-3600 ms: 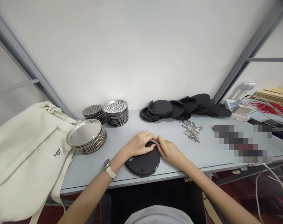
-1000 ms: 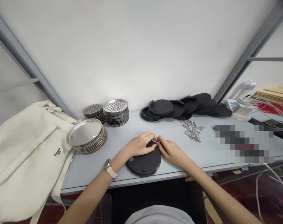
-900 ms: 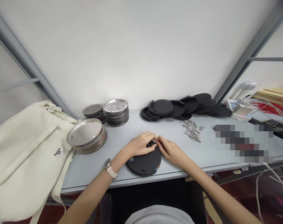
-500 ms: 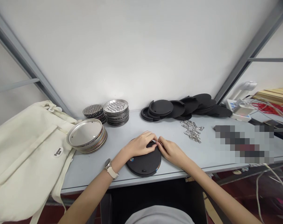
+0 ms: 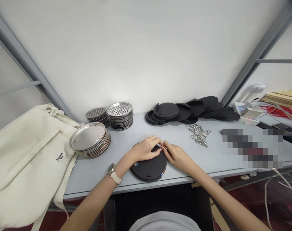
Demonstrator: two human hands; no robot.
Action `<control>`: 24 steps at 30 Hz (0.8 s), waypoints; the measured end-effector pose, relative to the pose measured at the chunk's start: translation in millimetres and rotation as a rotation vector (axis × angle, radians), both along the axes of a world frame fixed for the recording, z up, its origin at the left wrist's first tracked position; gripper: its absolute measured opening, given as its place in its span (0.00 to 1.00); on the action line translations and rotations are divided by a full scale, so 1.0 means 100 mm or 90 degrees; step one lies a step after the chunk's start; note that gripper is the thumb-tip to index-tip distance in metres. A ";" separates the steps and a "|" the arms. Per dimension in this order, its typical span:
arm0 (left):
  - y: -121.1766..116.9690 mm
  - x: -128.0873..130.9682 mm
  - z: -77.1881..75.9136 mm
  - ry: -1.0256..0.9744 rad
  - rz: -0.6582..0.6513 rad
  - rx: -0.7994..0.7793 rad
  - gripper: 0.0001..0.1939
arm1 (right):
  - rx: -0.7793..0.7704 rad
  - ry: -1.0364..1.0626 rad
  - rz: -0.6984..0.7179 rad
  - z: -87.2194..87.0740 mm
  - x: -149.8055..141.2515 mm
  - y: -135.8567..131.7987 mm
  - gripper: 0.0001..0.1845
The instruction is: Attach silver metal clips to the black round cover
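Note:
A round black disc (image 5: 148, 168) lies near the front edge of the desk. It has a small dark slot, a tiny coloured sticker and a coloured edge showing at its lower right. My left hand (image 5: 147, 149) rests over the disc's upper part, thumb and forefinger closed in a pinch at the upper right rim. My right hand (image 5: 176, 155) meets it there from the right, its fingertips pinched too. Whatever sits between the fingertips is too small and covered to name. Silvery metal clips (image 5: 198, 134) lie in a loose pile to the right.
Black round covers (image 5: 166, 111) lie overlapping along the wall. Stacked metal discs (image 5: 88, 138) and grater-like discs (image 5: 120, 110) stand at the left, beside a cream bag (image 5: 27, 160). A blurred-out patch (image 5: 252, 149), cables and a power strip (image 5: 248, 120) are on the right.
Almost nothing differs. Both hands keep their pinch at the disc's rim, with only a very slight shift of the fingertips.

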State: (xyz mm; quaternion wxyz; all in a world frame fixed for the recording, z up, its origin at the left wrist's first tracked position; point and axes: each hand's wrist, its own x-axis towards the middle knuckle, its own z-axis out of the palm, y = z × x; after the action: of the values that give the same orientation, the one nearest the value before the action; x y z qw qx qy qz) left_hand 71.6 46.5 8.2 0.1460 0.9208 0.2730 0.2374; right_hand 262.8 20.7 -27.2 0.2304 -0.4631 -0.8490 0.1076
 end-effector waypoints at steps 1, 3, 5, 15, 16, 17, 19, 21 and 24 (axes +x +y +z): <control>0.00 0.00 0.00 0.000 0.001 0.000 0.03 | 0.005 0.000 0.002 0.00 0.00 0.00 0.08; 0.00 0.00 0.00 0.002 0.001 0.001 0.04 | 0.009 -0.002 0.002 -0.01 0.00 0.00 0.08; 0.00 0.00 0.00 0.005 -0.001 0.003 0.04 | 0.011 -0.003 0.001 -0.01 0.00 0.01 0.08; -0.01 0.00 0.00 0.005 0.003 0.006 0.04 | 0.034 -0.010 0.007 -0.02 0.00 0.01 0.08; -0.01 0.00 0.00 0.004 0.002 0.005 0.04 | 0.034 -0.010 0.007 -0.02 0.00 0.00 0.07; -0.01 0.00 0.00 0.004 0.002 0.003 0.04 | 0.031 -0.009 0.009 -0.02 0.00 0.00 0.07; -0.01 0.00 0.00 0.002 0.001 0.000 0.05 | 0.026 -0.008 0.011 -0.02 0.00 0.00 0.07; -0.01 0.00 0.01 0.003 -0.003 -0.003 0.05 | 0.026 -0.009 0.014 -0.02 0.01 -0.01 0.06; -0.01 0.00 0.01 0.007 -0.004 0.002 0.04 | 0.023 -0.010 0.017 -0.01 0.01 -0.01 0.07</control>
State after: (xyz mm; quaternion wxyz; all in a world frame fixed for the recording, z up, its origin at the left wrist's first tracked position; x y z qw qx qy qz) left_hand 71.8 45.9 9.5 0.1442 0.9231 0.2701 0.2325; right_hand 263.5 20.2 -28.3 0.2306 -0.4486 -0.8586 0.0915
